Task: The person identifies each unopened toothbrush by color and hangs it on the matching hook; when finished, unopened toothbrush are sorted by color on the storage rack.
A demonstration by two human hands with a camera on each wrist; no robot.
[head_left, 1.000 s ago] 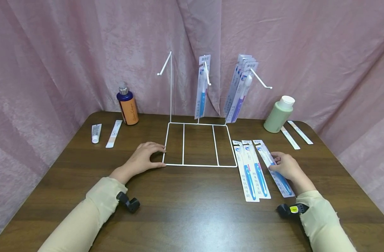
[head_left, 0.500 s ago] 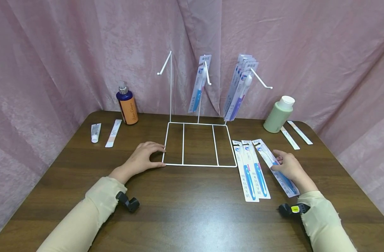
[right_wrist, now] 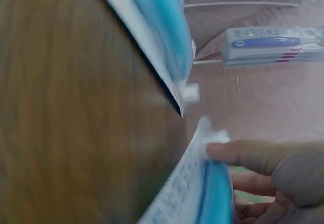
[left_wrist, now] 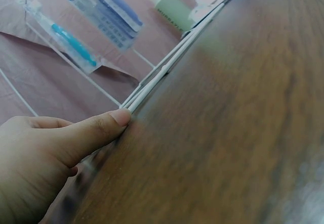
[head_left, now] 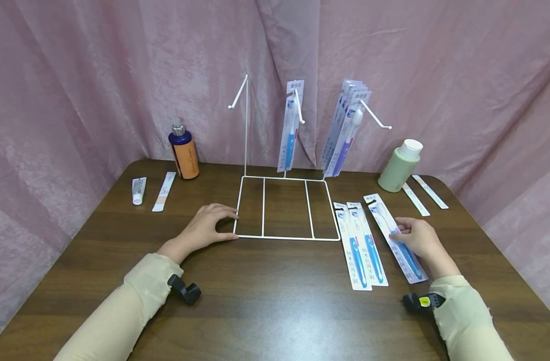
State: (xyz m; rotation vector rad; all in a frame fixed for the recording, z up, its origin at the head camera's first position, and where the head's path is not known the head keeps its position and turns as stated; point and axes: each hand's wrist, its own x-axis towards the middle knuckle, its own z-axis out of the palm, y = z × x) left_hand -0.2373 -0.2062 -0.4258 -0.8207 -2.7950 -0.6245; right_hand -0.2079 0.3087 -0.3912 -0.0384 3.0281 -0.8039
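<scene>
My left hand (head_left: 202, 224) is at the front left corner of a white wire display rack (head_left: 288, 237), the thumb at the corner and the fingertips over the left rail. In the left wrist view the thumb (left_wrist: 96, 133) meets the wire. My right hand (head_left: 417, 236) pinches the right edge of a packaged toothbrush (head_left: 392, 235), which has a blue handle. The right wrist view shows this pack tilted on its side, with the other fingers behind it. Left of it, two similar toothbrush packs (head_left: 353, 255) (head_left: 370, 250) lie side by side on the table.
One toothbrush pack (head_left: 287, 135) hangs on the middle hook, several more (head_left: 342, 135) on the right hook. The left hook (head_left: 238, 93) is bare. A blue-orange bottle (head_left: 184, 155), small tube (head_left: 138, 190), green bottle (head_left: 398, 168) and thin white packets (head_left: 164, 191) stand or lie around.
The pack at my right hand has shifted slightly up and right, and my hand moved a little right with it. The pack on the middle hook swung left and back. My left hand stayed put.
</scene>
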